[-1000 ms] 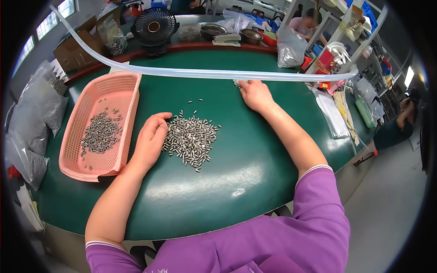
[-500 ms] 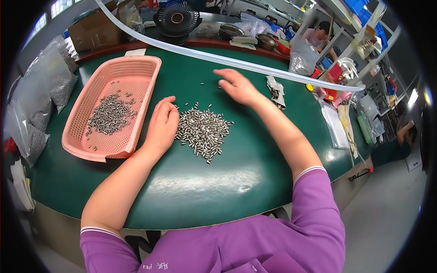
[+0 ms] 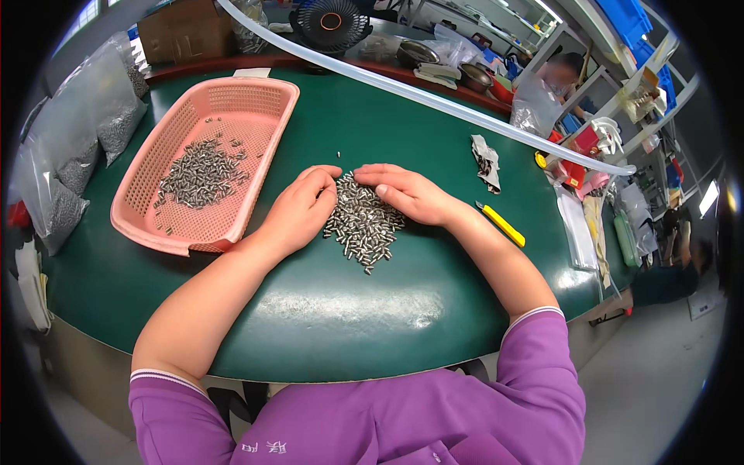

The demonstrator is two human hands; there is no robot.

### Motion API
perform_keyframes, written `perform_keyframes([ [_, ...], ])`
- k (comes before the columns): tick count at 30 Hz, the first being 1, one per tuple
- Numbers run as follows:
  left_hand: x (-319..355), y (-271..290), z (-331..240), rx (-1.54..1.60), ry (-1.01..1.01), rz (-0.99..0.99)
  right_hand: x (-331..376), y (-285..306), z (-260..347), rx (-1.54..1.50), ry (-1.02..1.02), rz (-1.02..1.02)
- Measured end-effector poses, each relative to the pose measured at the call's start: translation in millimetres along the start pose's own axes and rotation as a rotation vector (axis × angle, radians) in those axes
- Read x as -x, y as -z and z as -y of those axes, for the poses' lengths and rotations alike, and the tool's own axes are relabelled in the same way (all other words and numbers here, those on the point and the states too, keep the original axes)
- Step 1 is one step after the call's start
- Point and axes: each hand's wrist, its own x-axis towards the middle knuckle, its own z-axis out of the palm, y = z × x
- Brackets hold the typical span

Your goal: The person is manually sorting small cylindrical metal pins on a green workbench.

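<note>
At the far left, clear bags [image 3: 76, 124] of small metal parts stand along the edge of the green tabletop [image 3: 256, 341]; next comes a pink mesh basket [image 3: 198, 223], set at a slant, with a loose heap of metal pieces [image 3: 203, 177] on its floor; the left hand [image 3: 304, 203] rests between the basket and the pile of metal pieces [image 3: 364, 229], its fingers loosely bent and unclenched, touching the pile's upper left edge; one single piece [image 3: 339, 154] lies just beyond the fingertips; the pile sits near the middle of the tabletop, narrowing to a point on the side nearest the person; the right hand [image 3: 411, 195] lies over its upper right edge, fingers extended and side by side, gripping nothing that shows, though its underside is hidden; beyond the right hand lies a crumpled grey cloth [image 3: 486, 163]; a yellow cutter [image 3: 502, 225] lies just beside the right forearm; a pale tube [image 3: 480, 123] runs across the far side; farther right are flat white packets [image 3: 575, 229].
</note>
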Motion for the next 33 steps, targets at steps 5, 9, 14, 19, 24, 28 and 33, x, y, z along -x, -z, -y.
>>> perform_keyframes([
  [5,-3,-2,7,0.124,0.011,-0.111,-29,0,0,0.085,0.073,-0.136],
  [9,-5,-2,11,0.255,0.025,-0.13,-45,-6,-14,0.123,0.018,-0.09],
  [14,-2,-4,7,0.183,-0.019,-0.054,-22,-7,-3,0.071,0.039,-0.054],
  [19,-1,0,4,0.152,-0.022,-0.013,-11,-8,12,0.1,0.056,-0.009],
  [24,-4,-2,11,0.168,-0.019,-0.14,-7,-11,13,0.278,0.094,-0.032],
  [28,-1,-5,14,0.042,0.016,-0.196,-12,-15,18,0.376,0.08,0.045],
  [33,-1,-4,18,0.025,0.038,-0.246,-24,-26,16,0.386,0.068,0.131],
])
